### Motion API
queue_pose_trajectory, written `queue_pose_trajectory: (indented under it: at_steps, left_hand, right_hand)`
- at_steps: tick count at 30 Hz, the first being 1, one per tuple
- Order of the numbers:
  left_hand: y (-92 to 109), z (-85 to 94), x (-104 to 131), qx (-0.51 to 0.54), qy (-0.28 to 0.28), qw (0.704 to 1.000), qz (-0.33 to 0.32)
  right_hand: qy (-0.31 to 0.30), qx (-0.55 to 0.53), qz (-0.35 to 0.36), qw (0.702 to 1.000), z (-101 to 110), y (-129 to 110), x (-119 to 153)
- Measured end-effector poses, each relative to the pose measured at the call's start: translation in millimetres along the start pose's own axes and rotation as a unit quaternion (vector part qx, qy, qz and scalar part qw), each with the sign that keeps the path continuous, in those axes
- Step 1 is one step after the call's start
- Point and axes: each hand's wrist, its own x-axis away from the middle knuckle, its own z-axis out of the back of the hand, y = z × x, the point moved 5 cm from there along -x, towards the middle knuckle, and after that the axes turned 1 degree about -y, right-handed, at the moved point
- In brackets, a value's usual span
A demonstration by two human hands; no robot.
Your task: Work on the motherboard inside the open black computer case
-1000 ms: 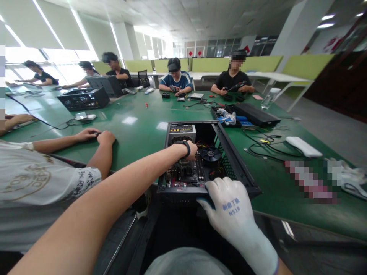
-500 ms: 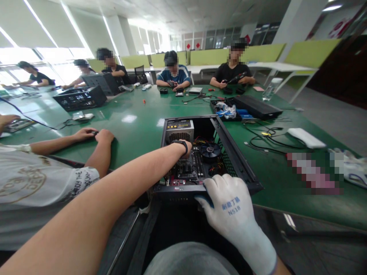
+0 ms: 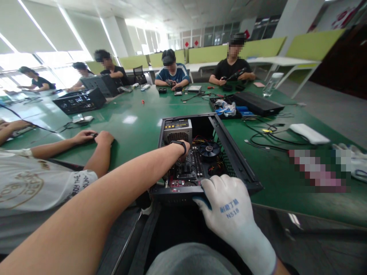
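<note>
An opened black computer case (image 3: 239, 152) lies on its side at the near table edge, its insides facing up. Bare, with a black band at the wrist, my left hand (image 3: 186, 148) reaches down into it beside the power supply (image 3: 178, 134). Its fingers are hidden behind the wrist, so what they touch does not show. The motherboard (image 3: 183, 172) lies below, with a round black cooling fan (image 3: 209, 150) to the right of the hand. In a white glove, my right hand (image 3: 228, 200) grips the near rim of the case, thumb on the outside.
To the left, a co-worker's hands (image 3: 94, 136) rest on the green table (image 3: 134, 147). Black cables (image 3: 258, 137), a white box-shaped object (image 3: 309, 133) and gloves (image 3: 357, 162) lie right. Behind the case are a black tray (image 3: 213, 105) and a clear bottle (image 3: 272, 84).
The view has shifted slightly. My left hand stays inside the case and my right hand keeps its hold on the rim.
</note>
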Motion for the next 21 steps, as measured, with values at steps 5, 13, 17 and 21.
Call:
queue_pose_trajectory:
  at_steps: [5, 13, 17, 21]
  left_hand:
    - [-1, -1.0, -1, -0.011, 0.001, 1.000, 0.001]
    - [-3, -2.2, -4, 0.005, 0.003, 1.000, 0.008]
    - [-4, -3.1, -6, 0.002, 0.006, 1.000, 0.010]
    - [-3, -2.1, -2, -0.010, 0.005, 1.000, 0.009]
  right_hand:
    - [0.009, -0.004, 0.016, 1.000, -3, 1, 3]
    - [0.139, -0.029, 0.032, 0.989, 10, 21, 16]
    - [0.140, -0.034, 0.043, 0.989, 8, 32, 18]
    - [0.157, -0.037, 0.055, 0.985, 5, 32, 20]
